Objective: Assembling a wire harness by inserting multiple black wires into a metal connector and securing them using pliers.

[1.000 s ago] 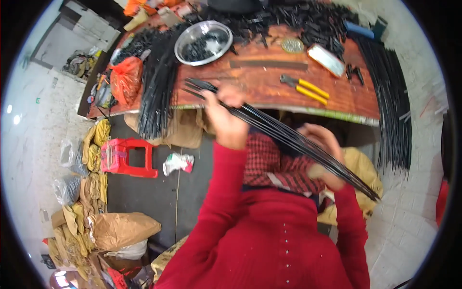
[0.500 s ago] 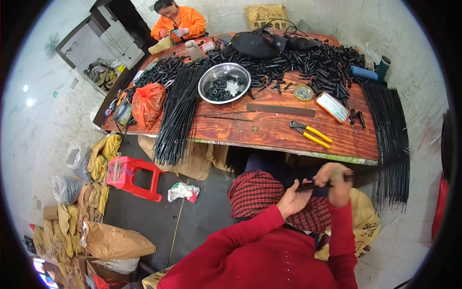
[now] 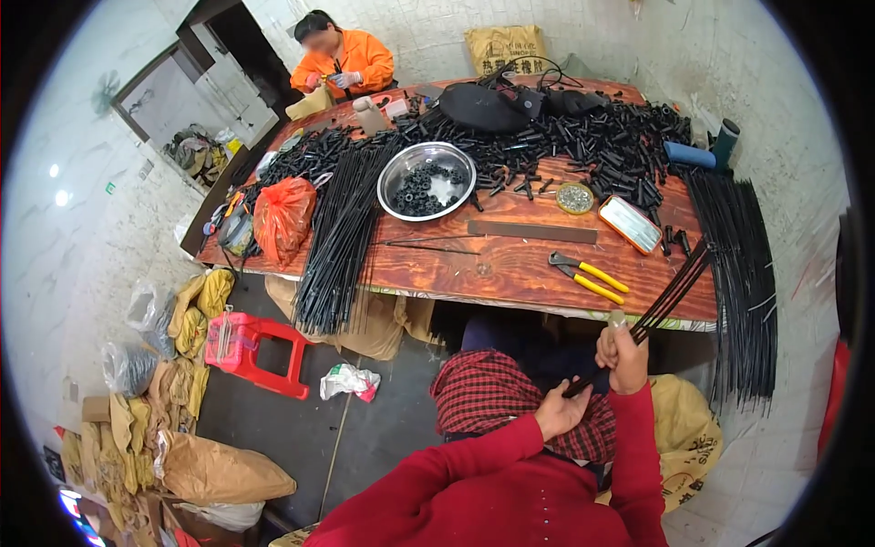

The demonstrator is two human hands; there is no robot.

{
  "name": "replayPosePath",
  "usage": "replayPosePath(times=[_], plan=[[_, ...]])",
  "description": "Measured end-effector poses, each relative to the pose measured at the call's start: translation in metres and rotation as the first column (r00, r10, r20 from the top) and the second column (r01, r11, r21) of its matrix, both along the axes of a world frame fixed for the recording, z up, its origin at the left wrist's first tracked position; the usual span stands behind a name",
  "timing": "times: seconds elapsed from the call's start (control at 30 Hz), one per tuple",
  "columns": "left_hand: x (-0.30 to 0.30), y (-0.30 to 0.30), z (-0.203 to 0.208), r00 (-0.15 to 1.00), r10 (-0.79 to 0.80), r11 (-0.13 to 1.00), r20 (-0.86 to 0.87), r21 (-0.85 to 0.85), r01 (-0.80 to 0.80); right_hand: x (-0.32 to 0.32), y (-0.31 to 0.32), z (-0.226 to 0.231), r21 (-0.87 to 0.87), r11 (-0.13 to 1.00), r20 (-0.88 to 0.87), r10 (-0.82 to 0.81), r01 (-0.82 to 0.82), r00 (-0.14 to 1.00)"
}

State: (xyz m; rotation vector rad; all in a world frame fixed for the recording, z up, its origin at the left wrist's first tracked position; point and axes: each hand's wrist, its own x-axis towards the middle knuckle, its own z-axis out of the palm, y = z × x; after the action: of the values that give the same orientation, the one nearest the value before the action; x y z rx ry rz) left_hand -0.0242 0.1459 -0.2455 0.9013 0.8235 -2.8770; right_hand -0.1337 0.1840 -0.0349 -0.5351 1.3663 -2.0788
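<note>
A small bundle of thin black rods (image 3: pixel 670 295) slants over the table's front edge at the right, its far ends above the tabletop. My right hand (image 3: pixel 626 357) is closed round the bundle, with pale tape on its thumb. Lower and to the left, above my lap, my left hand (image 3: pixel 561 410) has its fingers curled about the black near ends. Yellow-handled pliers (image 3: pixel 588 278) lie on the table beyond my hands. A large stack of similar black rods (image 3: pixel 740 292) hangs over the table's right end.
On the wooden table (image 3: pixel 428 273) are a steel bowl (image 3: pixel 394 202) of black rings, another rod bundle (image 3: pixel 337 246), a flat bar (image 3: pixel 533 232), an orange-rimmed tin (image 3: pixel 631 225) and heaped black parts (image 3: pixel 583 137). A co-worker in orange (image 3: pixel 351 59) sits across. A red stool (image 3: pixel 260 351) stands at left.
The rods have swung from a blurred, nearly level slant to a steeper one over the table edge. My right hand has turned and shifted slightly left; my left hand has come lower.
</note>
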Motion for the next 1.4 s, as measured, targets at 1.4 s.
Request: replayPosePath(times=[1.4], plan=[[-0.024,-0.14,0.289,0.973,-0.004,-0.394,-0.231,-0.894,-0.214,0.056,-0.072,-0.002,0.303,0.947,-0.006,0.117,-0.109,0.993]])
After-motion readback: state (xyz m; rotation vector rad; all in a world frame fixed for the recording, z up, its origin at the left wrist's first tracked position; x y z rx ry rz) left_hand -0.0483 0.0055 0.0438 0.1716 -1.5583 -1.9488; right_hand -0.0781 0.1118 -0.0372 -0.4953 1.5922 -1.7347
